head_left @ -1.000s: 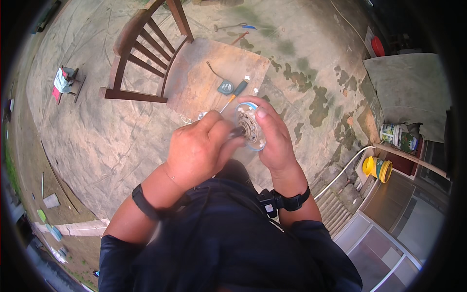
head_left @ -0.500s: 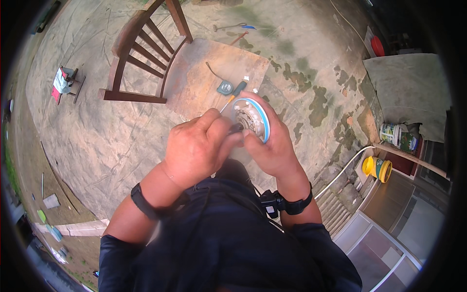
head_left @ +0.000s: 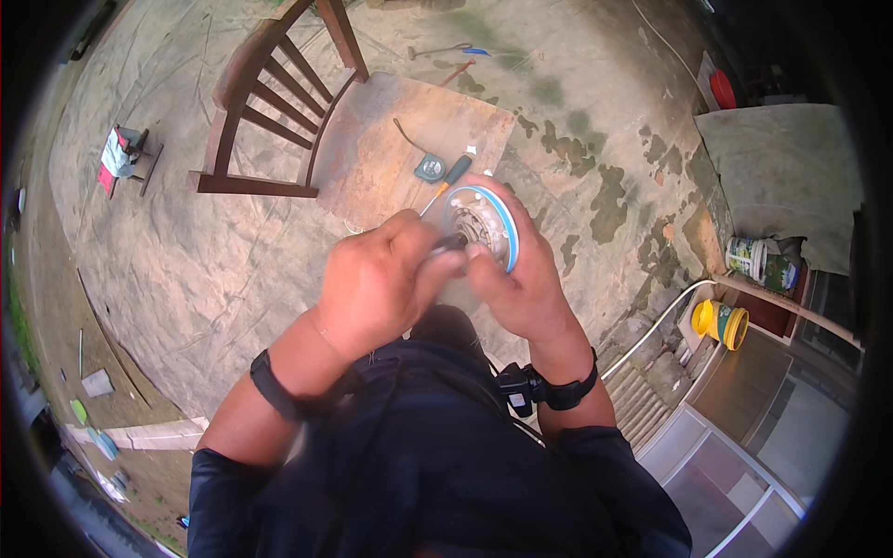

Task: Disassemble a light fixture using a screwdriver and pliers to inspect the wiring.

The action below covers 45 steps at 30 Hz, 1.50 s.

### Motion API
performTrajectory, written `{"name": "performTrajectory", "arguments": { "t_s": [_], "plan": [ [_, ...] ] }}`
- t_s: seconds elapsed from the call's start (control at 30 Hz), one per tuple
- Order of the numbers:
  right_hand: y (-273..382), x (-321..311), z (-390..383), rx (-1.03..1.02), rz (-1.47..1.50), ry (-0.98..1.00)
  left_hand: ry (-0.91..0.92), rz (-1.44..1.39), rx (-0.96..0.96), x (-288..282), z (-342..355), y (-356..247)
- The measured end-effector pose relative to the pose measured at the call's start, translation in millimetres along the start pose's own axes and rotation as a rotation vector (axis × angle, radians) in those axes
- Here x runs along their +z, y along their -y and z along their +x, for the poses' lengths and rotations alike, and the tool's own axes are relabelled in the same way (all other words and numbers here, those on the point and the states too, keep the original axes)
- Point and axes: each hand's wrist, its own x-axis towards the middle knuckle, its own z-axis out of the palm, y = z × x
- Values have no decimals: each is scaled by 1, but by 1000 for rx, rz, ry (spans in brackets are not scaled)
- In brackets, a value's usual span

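My right hand (head_left: 521,274) grips a round white device with a blue rim (head_left: 484,223), its open inner face with small parts turned toward me. My left hand (head_left: 377,279) is closed, fingertips pinched on a small dark tool or part pressed at the device's lower left edge. Just beyond the device, a screwdriver with a dark and orange handle (head_left: 448,179) and a small round grey part (head_left: 429,167) lie on the seat of a brown wooden chair (head_left: 279,112).
Stained concrete floor all around. A hammer (head_left: 437,51) lies beyond the chair. A red and white object (head_left: 119,153) sits at far left. At right stand a yellow container (head_left: 721,323), a paint tin (head_left: 755,259), a grey covered block (head_left: 786,163) and metal steps.
The round device has turned in my right hand, its open face now toward me. My left hand has shifted slightly down and left, fingertips staying at the device's edge.
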Motion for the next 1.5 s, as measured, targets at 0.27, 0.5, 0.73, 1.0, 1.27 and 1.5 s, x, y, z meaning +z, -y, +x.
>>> {"name": "performTrajectory", "arguments": {
  "t_s": [0.27, 0.5, 0.73, 1.0, 1.27, 1.5],
  "plan": [
    [-3, -3, 2, 200, 475, -78, -16, -25, -20, -4, 1, 4],
    [-9, -5, 3, 332, 706, -98, -43, -33, 23, -4, 3, 7],
    [-13, -6, 5, 375, 808, -71, -77, -20, 18, -2, 3, 11],
    [-20, -5, 3, 452, 932, -42, -43, -48, 0, -6, 5, 8],
    [-18, -4, 6, 442, 956, 40, -103, -52, -7, -7, 1, 12],
    [-24, -4, 6, 445, 1062, 40, -129, -394, -201, -21, -5, 22]
  ]
}}
